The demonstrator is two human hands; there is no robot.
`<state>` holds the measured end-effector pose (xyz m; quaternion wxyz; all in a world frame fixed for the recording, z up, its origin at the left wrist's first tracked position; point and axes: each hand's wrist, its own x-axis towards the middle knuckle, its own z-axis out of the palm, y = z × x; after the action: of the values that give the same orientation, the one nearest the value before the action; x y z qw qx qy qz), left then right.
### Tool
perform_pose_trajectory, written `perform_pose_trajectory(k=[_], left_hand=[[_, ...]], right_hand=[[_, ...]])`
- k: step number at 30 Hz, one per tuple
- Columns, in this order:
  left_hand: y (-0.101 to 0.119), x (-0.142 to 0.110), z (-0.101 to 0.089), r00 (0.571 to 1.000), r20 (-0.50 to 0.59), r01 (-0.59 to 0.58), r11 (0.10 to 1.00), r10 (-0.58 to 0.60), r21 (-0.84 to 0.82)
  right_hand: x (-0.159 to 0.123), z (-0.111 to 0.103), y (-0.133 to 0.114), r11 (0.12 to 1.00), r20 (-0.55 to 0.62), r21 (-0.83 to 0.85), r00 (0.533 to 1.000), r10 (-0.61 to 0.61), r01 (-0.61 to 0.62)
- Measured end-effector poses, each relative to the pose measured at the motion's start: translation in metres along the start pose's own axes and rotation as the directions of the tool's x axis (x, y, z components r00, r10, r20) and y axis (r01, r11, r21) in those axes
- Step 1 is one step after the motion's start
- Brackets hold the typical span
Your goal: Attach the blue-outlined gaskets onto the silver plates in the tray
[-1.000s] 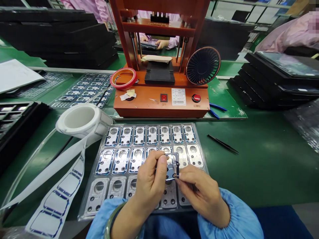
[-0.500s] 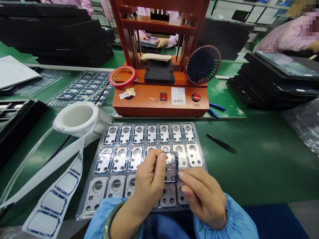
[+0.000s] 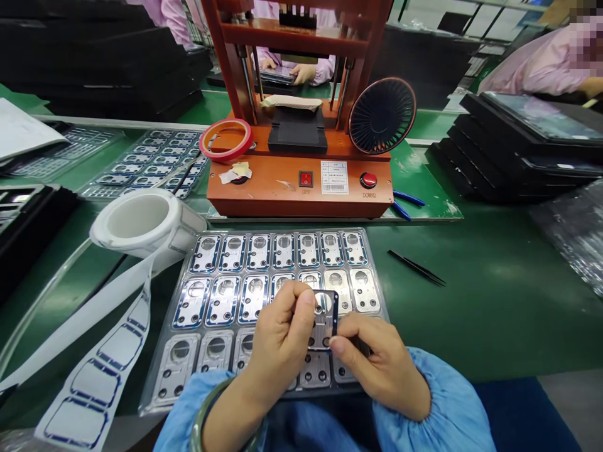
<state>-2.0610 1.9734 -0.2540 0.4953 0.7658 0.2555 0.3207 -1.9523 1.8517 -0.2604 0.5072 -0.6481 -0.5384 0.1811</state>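
Note:
My left hand [image 3: 280, 339] and my right hand [image 3: 372, 364] together pinch a small metal plate [image 3: 325, 323] with round holes and a blue edge, held just above a clear tray [image 3: 160, 376]. The left fingers grip its left side and top. The right thumb and forefinger press its lower right corner. The tray holds three rows of similar metal plates; those in the upper rows have blue borders, those in the front row look bare. Both hands hover over the tray's middle and front rows.
A white roll of labels [image 3: 141, 223] trails its backing strip to the front left. An orange press machine [image 3: 301, 176] stands behind the tray, with a red tape ring [image 3: 226, 139] and a round fan [image 3: 381, 116]. Black tweezers [image 3: 417, 268] lie at right. Black tray stacks [image 3: 522, 157] stand at right; other people work beyond.
The plate has stayed between both hands, turning slightly more upright. My right fingers shifted onto its lower right corner. The view tipped a little downward.

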Motion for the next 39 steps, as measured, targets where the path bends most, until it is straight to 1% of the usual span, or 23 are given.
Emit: perform_pose_trajectory(k=[2, 5, 8, 11, 14, 17, 20, 23, 27, 30, 34, 39], left_hand=[[-0.001, 0.0, 0.0, 0.997, 0.077, 0.007, 1.0, -0.006, -0.014], [-0.002, 0.0, 0.001, 0.979, 0.202, 0.024, 0.999, -0.018, -0.027], [-0.002, -0.001, 0.002, 0.967, 0.252, 0.041, 0.999, -0.036, -0.012], [0.0, -0.001, 0.002, 0.961, 0.274, 0.045, 0.999, -0.04, -0.011], [0.0, 0.0, 0.002, 0.951, 0.307, 0.044, 0.999, -0.033, -0.027], [0.0, 0.0, 0.003, 0.942, 0.334, 0.05, 0.999, -0.04, -0.022], [0.001, 0.0, 0.003, 0.944, 0.328, 0.049, 0.999, -0.041, -0.016], [0.001, 0.0, 0.004, 0.942, 0.334, 0.025, 0.999, -0.015, -0.026], [0.001, 0.0, 0.006, 0.916, 0.402, -0.007, 1.0, 0.011, -0.013], [0.002, 0.001, 0.006, 0.92, 0.392, 0.011, 1.0, -0.001, -0.022], [0.005, 0.0, 0.004, 0.943, 0.333, 0.028, 0.998, -0.009, -0.051], [0.004, -0.002, 0.004, 0.947, 0.321, 0.027, 0.999, -0.019, -0.021]], right_hand=[[-0.001, -0.002, 0.001, 0.995, -0.024, 0.081, 0.997, 0.068, -0.066], [-0.001, -0.005, 0.001, 0.959, -0.04, 0.182, 0.973, 0.227, -0.216], [-0.001, -0.009, 0.002, 0.916, 0.007, 0.251, 0.946, 0.323, -0.314], [-0.002, -0.009, 0.004, 0.876, 0.028, 0.325, 0.93, 0.366, -0.355], [-0.001, -0.009, 0.005, 0.851, 0.044, 0.367, 0.92, 0.389, -0.377], [0.001, -0.011, 0.004, 0.835, 0.098, 0.359, 0.907, 0.41, -0.417], [0.004, -0.013, 0.002, 0.823, 0.132, 0.364, 0.899, 0.417, -0.435], [0.006, -0.014, 0.001, 0.827, 0.123, 0.385, 0.911, 0.394, -0.41], [0.008, -0.013, 0.002, 0.867, 0.107, 0.341, 0.931, 0.348, -0.363], [0.008, -0.014, 0.004, 0.849, 0.138, 0.347, 0.917, 0.375, -0.399], [0.006, -0.015, 0.003, 0.813, 0.18, 0.415, 0.913, 0.366, -0.408], [0.006, -0.014, 0.003, 0.822, 0.173, 0.383, 0.907, 0.384, -0.421]])
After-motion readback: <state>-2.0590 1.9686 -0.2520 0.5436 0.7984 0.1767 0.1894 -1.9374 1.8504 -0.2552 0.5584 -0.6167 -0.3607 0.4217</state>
